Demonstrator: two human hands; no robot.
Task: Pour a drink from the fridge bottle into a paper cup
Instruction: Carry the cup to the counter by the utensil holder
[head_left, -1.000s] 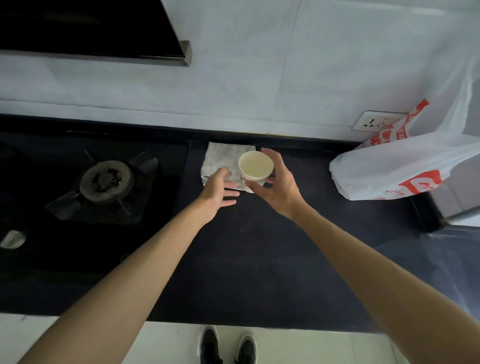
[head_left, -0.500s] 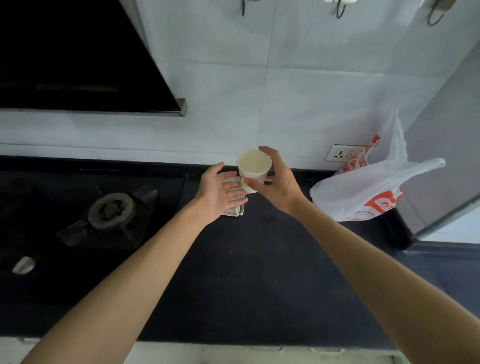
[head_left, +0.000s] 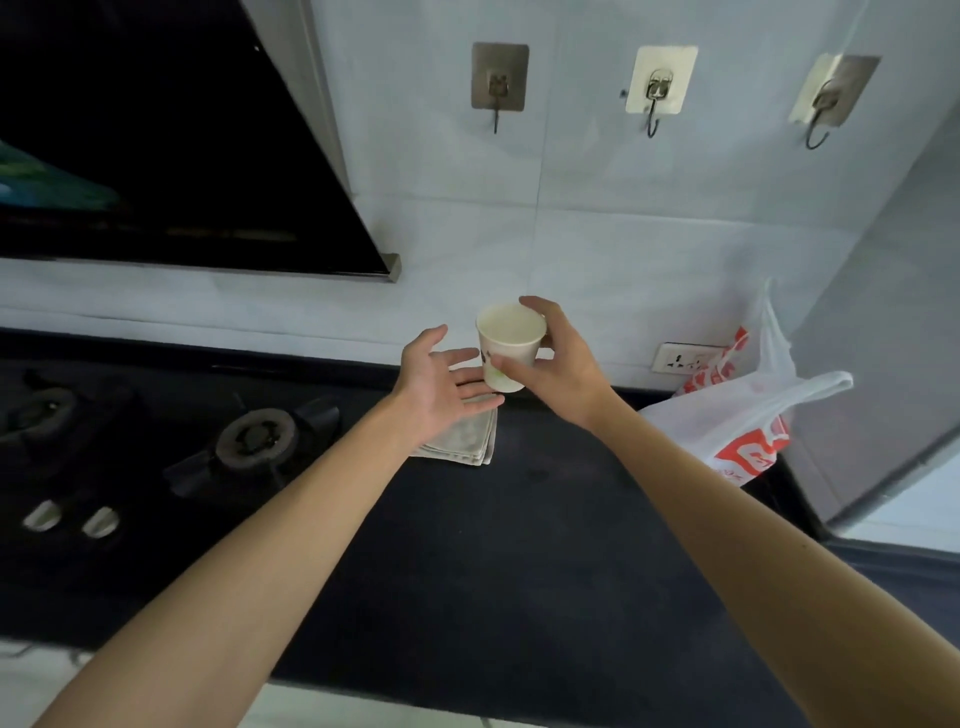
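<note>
Right now the right hand (head_left: 558, 366) is holding a white paper cup (head_left: 508, 345) up off the dark countertop (head_left: 519, 545), thumb curling across the near side of the cup and fingers wrapping round the far rim. The cup is sitting upright in that grip, its mouth open toward the camera, with a faint green mark low on its wall; the inside is looking pale, and whether anything is in it I cannot tell.

The left hand (head_left: 441, 387) is hovering just beside the cup with palm turned up and fingers spread wide — gripping nothing, its fingertips lying close under the cup's base without clearly touching it. Beneath this hand a folded grey dishcloth (head_left: 465, 439) is lying flat on the countertop.

To the left a gas burner (head_left: 257, 439) is sitting in the black hob, with two pale knobs (head_left: 72, 519) nearer the front edge. A white plastic shopping bag (head_left: 743, 421) with red print is slumping against the wall on the right, just below a wall socket (head_left: 685, 358). Three adhesive hooks (head_left: 660, 83) are hanging on the tiled wall above — all bare. No bottle is showing in this view.
</note>
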